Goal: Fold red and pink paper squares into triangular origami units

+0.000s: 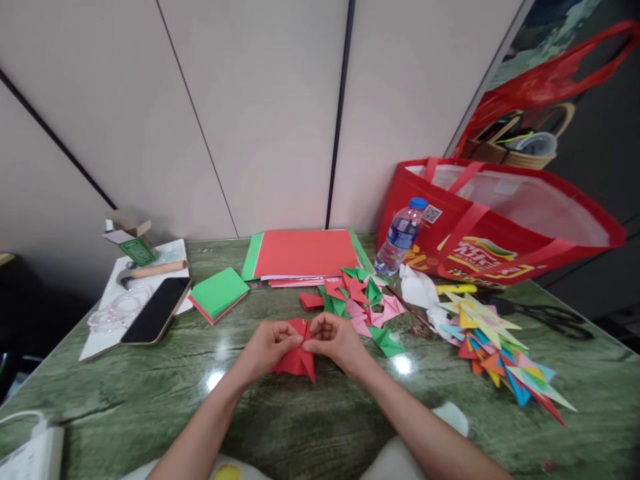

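The left grip (270, 347) and the right grip (336, 341) were both closed, thumb against fingers, pinching the upper part of a red folded paper (299, 363) between them; whether its lower edge touched the worktop (125, 400) could not be told. The paper flared out below the fingertips, toward the wearer. Just beyond the right grip, and spreading to its right, lay a loose pile of folded pieces (356, 291) in red, green and pink. Straight beyond both grips was a stack of large sheets (307, 253), red on top, with green showing at either side. Left of the left grip and a little farther out sat a smaller stack of green sheets (220, 292), red along its lower edge. Well to the left of that grip lay a dark-screened phone (157, 312), near a wooden-handled tool (159, 269). Out to the right of the right grip rested a many-coloured cluster of pointed folds (505, 357), while a water bottle (401, 238) stood tilted in front of a red bag (500, 227), beyond the pile.
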The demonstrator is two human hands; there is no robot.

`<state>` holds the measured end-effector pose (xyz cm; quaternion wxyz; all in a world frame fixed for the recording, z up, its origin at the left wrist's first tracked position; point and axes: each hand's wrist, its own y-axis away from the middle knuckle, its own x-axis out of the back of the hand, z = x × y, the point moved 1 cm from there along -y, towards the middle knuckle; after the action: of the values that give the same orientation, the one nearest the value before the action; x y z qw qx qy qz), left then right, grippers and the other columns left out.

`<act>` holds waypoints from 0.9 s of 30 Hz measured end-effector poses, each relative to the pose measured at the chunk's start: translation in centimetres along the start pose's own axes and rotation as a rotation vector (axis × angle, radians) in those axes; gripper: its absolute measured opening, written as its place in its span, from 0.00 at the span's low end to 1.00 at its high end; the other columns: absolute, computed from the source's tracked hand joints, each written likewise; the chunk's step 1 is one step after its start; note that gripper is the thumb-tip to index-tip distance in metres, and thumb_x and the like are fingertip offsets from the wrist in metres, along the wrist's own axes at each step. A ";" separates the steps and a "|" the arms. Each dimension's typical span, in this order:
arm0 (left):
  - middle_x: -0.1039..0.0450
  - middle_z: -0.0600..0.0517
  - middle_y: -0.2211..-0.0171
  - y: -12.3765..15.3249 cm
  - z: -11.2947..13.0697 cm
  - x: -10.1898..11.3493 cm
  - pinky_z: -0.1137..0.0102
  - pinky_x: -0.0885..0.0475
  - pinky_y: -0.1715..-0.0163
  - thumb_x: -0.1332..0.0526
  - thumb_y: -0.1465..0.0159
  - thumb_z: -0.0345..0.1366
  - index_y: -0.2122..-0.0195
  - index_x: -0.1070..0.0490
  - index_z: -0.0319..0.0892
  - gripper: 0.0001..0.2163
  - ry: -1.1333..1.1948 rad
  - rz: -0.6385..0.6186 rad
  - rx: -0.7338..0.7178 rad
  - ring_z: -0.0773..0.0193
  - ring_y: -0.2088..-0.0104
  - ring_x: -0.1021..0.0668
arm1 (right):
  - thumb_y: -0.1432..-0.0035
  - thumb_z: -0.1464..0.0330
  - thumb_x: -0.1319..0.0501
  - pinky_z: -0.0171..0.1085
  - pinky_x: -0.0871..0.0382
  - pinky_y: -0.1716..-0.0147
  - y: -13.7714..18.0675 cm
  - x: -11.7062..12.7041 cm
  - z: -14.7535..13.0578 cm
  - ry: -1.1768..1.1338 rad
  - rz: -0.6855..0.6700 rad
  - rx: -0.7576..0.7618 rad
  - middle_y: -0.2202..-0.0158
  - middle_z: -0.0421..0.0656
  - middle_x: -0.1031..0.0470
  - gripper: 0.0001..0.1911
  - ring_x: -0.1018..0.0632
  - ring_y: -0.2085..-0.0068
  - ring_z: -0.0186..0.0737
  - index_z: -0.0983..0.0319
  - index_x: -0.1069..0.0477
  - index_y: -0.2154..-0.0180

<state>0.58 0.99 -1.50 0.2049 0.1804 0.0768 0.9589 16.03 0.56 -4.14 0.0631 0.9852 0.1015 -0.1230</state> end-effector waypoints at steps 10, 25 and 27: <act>0.36 0.55 0.82 0.3 1.0 -0.4 0.77 0.47 0.82 0.42 0.48 0.41 0.78 0.31 0.35 0.13 -0.013 0.036 -0.018 0.71 0.81 0.39 | 0.72 0.71 0.29 0.31 0.36 0.74 0.0 0.2 -0.4 0.037 -0.019 -0.026 0.78 0.34 0.32 0.21 0.31 0.77 0.28 0.63 0.36 0.73; 0.39 0.59 0.86 0.1 0.3 -0.6 0.78 0.51 0.84 0.35 0.55 0.35 0.78 0.33 0.36 0.09 0.072 -0.032 0.066 0.75 0.84 0.41 | 0.70 0.73 0.31 0.29 0.41 0.79 0.0 0.2 -0.3 0.162 -0.063 0.003 0.80 0.33 0.35 0.19 0.35 0.78 0.27 0.64 0.34 0.71; 0.40 0.61 0.86 0.1 0.4 -0.8 0.79 0.51 0.84 0.33 0.60 0.32 0.79 0.35 0.37 0.12 0.081 -0.006 0.097 0.75 0.84 0.41 | 0.70 0.71 0.30 0.29 0.41 0.79 0.0 0.3 -0.4 0.164 -0.070 0.004 0.80 0.33 0.35 0.20 0.34 0.79 0.27 0.63 0.34 0.71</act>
<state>1.39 0.57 -1.32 0.1957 0.1511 0.1320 0.9599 16.39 0.67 -3.81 0.0483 0.9879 0.1405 -0.0441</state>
